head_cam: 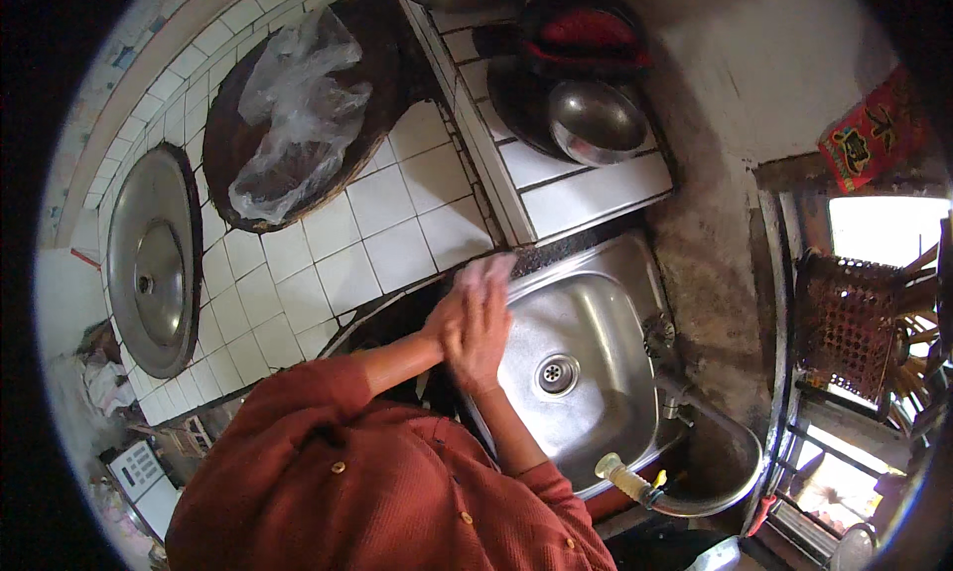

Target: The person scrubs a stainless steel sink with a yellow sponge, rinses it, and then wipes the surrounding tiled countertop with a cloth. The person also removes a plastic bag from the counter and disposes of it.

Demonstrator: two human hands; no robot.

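My left hand (454, 310) and my right hand (482, 344) are pressed together over the near left edge of a stainless steel sink (588, 325). The palms seem to touch; the fingertips are blurred, and no object shows between them. The sink basin has a drain strainer (558, 374) and holds no visible dishes. A curved metal faucet (715, 508) with a pale ribbed nozzle (624, 478) arches over the sink's lower right side. Rust-red sleeves cover both upper forearms.
White tiled counter (372, 213) lies left, with a large pot lid (153, 273) and a clear plastic bag (305, 117) on a dark round wooden cover. A metal bowl (599, 123) stands on a raised tiled ledge. At right, a woven basket (849, 325) hangs near the window.
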